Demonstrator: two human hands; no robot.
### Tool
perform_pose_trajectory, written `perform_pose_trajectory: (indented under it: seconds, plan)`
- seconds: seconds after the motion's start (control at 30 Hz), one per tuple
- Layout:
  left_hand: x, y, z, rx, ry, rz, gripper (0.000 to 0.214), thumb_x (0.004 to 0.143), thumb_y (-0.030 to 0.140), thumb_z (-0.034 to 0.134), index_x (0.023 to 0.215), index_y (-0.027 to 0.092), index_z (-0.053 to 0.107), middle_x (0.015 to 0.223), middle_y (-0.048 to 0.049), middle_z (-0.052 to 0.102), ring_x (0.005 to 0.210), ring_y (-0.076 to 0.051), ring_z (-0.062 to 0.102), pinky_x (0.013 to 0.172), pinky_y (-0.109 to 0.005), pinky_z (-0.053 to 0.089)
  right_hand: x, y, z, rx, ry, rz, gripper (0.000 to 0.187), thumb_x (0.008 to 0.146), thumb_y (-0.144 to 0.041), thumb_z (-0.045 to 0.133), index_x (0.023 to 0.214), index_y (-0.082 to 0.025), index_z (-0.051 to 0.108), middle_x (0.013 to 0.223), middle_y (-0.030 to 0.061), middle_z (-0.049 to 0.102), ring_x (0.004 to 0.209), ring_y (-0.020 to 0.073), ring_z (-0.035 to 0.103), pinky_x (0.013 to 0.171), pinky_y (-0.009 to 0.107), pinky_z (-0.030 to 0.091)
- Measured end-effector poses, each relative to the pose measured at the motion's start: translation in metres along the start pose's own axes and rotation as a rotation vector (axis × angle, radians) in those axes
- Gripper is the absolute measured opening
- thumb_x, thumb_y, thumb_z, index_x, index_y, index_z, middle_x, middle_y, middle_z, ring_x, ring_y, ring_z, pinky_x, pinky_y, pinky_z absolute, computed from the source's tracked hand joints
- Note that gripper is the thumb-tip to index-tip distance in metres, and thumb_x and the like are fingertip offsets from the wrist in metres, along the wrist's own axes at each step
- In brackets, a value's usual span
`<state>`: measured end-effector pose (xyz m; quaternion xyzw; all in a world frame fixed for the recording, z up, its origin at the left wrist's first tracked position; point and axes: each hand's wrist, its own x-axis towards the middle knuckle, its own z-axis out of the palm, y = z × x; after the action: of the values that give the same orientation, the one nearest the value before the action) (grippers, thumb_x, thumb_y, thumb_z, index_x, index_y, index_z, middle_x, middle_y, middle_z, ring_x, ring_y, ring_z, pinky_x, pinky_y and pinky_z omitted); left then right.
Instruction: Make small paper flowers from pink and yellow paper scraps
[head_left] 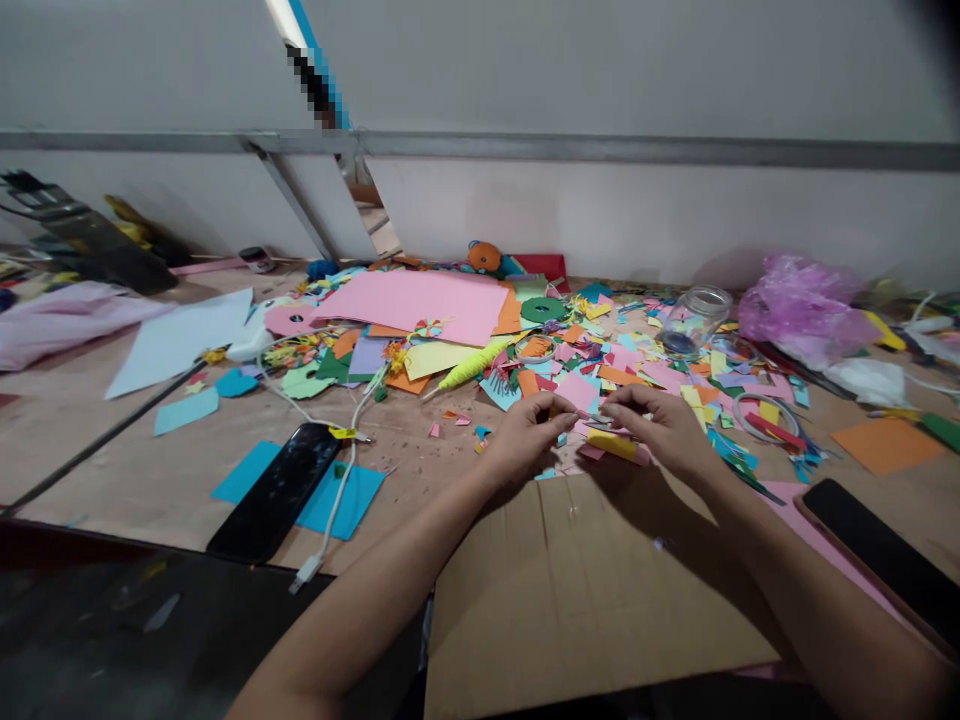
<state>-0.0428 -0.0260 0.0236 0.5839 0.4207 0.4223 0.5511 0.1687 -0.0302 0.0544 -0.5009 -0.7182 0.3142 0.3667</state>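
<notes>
My left hand [532, 430] and my right hand [656, 425] meet beyond the far edge of a cardboard sheet [600, 590]. Thumb and fingers are pinched together on both. Something small and thin lies between the fingertips, too small to make out. Just below the right fingers are a yellow paper piece [613, 444] and some pink paper. Colourful paper scraps [577, 390] spread out around and behind the hands. A yellow-green pointed tool [476, 364] rests left of them.
A black phone [281, 490] and white cable [337, 500] lie left; another phone [885, 560] lies right. Behind are a large pink sheet [427, 302], a glass jar [697, 315] and a purple plastic bag [799, 305]. The table's front edge [135, 540] runs along the left.
</notes>
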Motion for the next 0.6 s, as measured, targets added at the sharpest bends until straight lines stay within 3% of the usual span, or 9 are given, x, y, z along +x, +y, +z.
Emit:
perform_pose_trajectory:
  seconds: [0.17,0.27,0.37,0.47,0.6]
  plan:
    - [0.000,0.000,0.000,-0.081,-0.001,-0.052,0.032,0.076,0.045,0.074,0.085,0.015,0.069,0.071,0.0015,0.055,0.059,-0.008,0.045,0.053,-0.021,0.036,-0.001,0.022,-0.044,-0.462,0.001,0.034,0.016,0.087,-0.034,0.062,0.083,-0.023,0.073,0.086,0.0050,0.073,0.077,0.0229,0.063,0.066,0.032,0.043]
    - [-0.001,0.002,0.002,-0.121,0.013,-0.087,0.033,0.073,0.046,0.076,0.084,0.016,0.068,0.068,0.0024,0.053,0.056,-0.007,0.043,0.050,-0.020,0.034,-0.010,0.034,-0.056,-0.590,-0.059,0.063,0.017,0.087,-0.032,0.062,0.093,-0.025,0.075,0.100,0.0065,0.073,0.089,0.0252,0.065,0.068,0.032,0.043]
    - [-0.002,0.003,0.003,-0.130,0.020,-0.118,0.034,0.073,0.047,0.077,0.085,0.016,0.068,0.066,0.0030,0.052,0.052,-0.007,0.041,0.047,-0.020,0.032,-0.016,0.039,-0.055,-0.621,-0.143,0.092,0.022,0.083,-0.030,0.067,0.103,-0.023,0.074,0.104,0.0082,0.071,0.090,0.0251,0.065,0.071,0.031,0.045]
    - [-0.001,0.003,0.002,-0.107,0.004,-0.114,0.034,0.073,0.046,0.077,0.084,0.015,0.069,0.066,0.0027,0.053,0.052,-0.006,0.042,0.047,-0.020,0.034,-0.016,0.043,-0.045,-0.599,-0.192,0.005,0.025,0.085,-0.029,0.067,0.108,-0.022,0.072,0.108,0.0097,0.069,0.095,0.0247,0.063,0.076,0.031,0.044]
    - [0.000,0.002,0.001,-0.096,0.002,-0.090,0.030,0.074,0.042,0.077,0.084,0.015,0.069,0.067,0.0025,0.054,0.053,-0.006,0.044,0.047,-0.019,0.035,-0.013,0.049,-0.034,-0.659,-0.182,-0.024,0.011,0.089,-0.025,0.060,0.089,-0.021,0.070,0.089,0.0075,0.068,0.083,0.0224,0.061,0.068,0.029,0.040]
